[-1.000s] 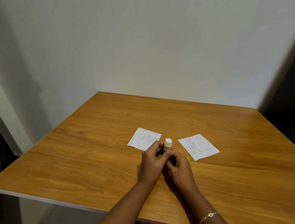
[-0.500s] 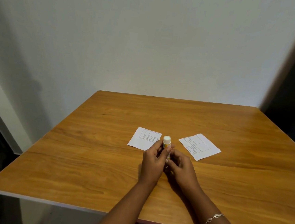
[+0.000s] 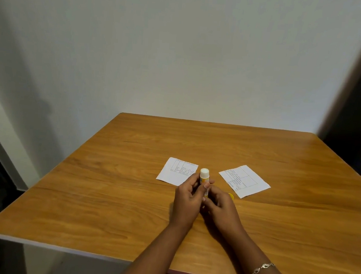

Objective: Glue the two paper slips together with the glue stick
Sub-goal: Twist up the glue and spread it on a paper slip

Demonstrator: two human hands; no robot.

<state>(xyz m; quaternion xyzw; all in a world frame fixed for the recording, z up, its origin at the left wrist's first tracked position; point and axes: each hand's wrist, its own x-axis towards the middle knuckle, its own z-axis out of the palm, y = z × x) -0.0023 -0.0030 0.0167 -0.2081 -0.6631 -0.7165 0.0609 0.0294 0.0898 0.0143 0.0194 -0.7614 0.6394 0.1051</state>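
Note:
A glue stick (image 3: 204, 176) stands upright between both hands, uncapped, its white glue tip on top and a yellow label below. My left hand (image 3: 188, 199) grips its body from the left. My right hand (image 3: 221, 206) holds its lower end from the right. A yellow cap (image 3: 231, 195) lies on the table just behind my right hand. One printed paper slip (image 3: 175, 171) lies flat just left of the stick. A second printed slip (image 3: 244, 180) lies to the right, turned at an angle.
The wooden table (image 3: 104, 195) stands against a pale wall. Its near edge runs close under my forearms. A dark opening lies beyond the table's right side. A bracelet (image 3: 260, 269) is on my right wrist.
The glue stick has risen a little higher between my fingers, showing more of its label. My right hand has slid slightly down toward its base. The slips have not moved.

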